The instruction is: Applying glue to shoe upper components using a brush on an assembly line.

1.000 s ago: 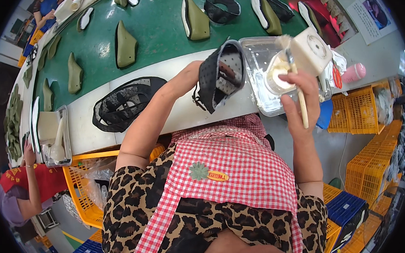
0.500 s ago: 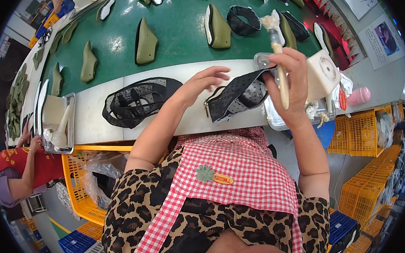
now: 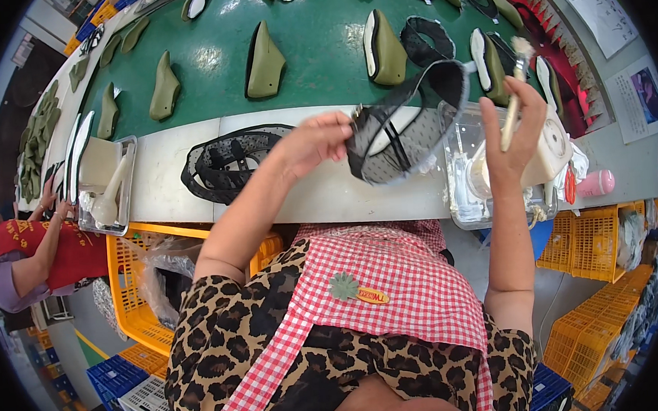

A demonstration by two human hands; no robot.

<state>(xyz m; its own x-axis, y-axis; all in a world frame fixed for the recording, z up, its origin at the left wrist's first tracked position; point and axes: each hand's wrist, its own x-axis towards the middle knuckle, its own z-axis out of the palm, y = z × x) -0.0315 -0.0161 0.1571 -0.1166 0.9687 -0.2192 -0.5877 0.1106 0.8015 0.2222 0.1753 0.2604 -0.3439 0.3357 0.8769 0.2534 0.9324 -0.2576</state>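
Observation:
My left hand (image 3: 312, 148) pinches the buckle edge of a black dotted-mesh shoe upper (image 3: 405, 152) and holds it up over the white ledge. The upper's rounded end points toward the far right. My right hand (image 3: 518, 149) is raised to the right of it, apart from it. Between its thumb and fingers is a paintbrush (image 3: 521, 64), pale bristles up. Below that hand, a clear plastic tray (image 3: 461, 205) smeared with white paste holds a cream container (image 3: 554, 149). Another black mesh upper (image 3: 210, 164) lies on the ledge, partly behind my left forearm.
Green shoe lasts (image 3: 265, 62), some with white soles, stand on the green surface (image 3: 209, 92) beyond the ledge. A second tray (image 3: 127, 210) sits at left, near a co-worker's arm (image 3: 45, 249). Yellow crates (image 3: 135, 300) stand below; a pink bottle (image 3: 596, 183) is at right.
My left hand has taken hold of the upper's buckle edge. My right hand has let go of the upper and moved right with the paintbrush. The upper has turned and risen.

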